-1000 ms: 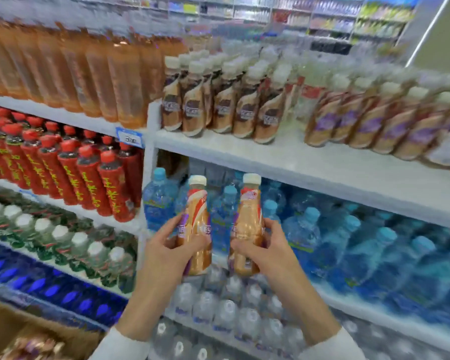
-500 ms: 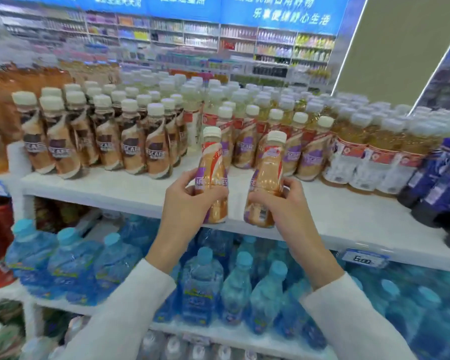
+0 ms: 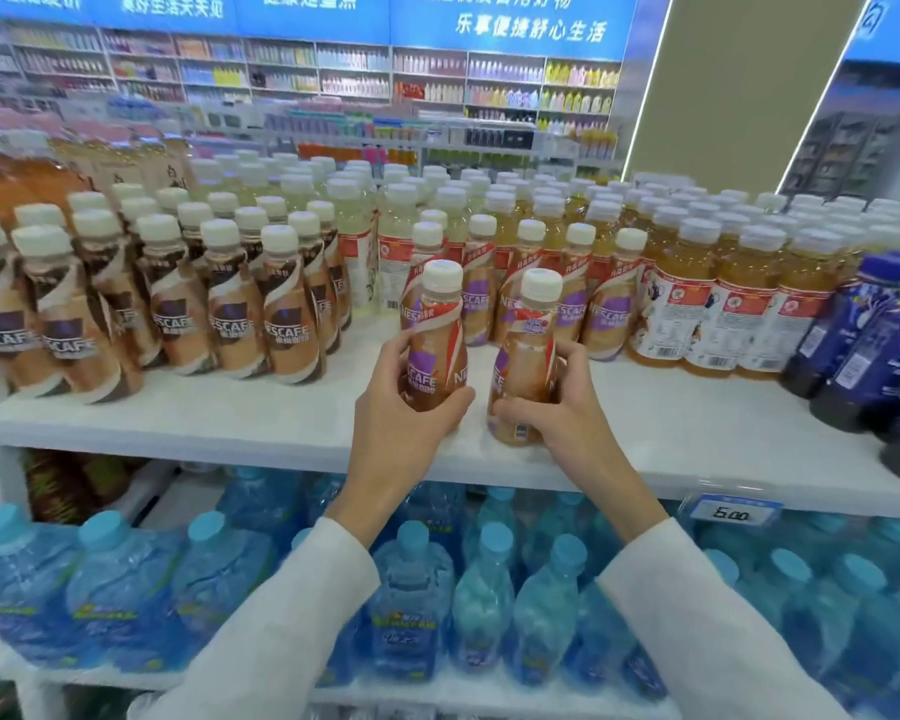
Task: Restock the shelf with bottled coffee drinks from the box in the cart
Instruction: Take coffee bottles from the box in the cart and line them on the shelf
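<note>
our left hand [image 3: 404, 423] wrapped round one coffee bottle [image 3: 434, 339], our right hand [image 3: 562, 407] gripping a second coffee bottle [image 3: 527, 356] just beside it (both upright), white shelf [image 3: 230, 423] beneath, stocked row [image 3: 541, 298] right behind

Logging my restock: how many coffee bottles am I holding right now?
2. The left bottle is gripped in the left hand, and the right bottle in the right hand. Both are upright over the front of the shelf. No others show in either hand.
</note>
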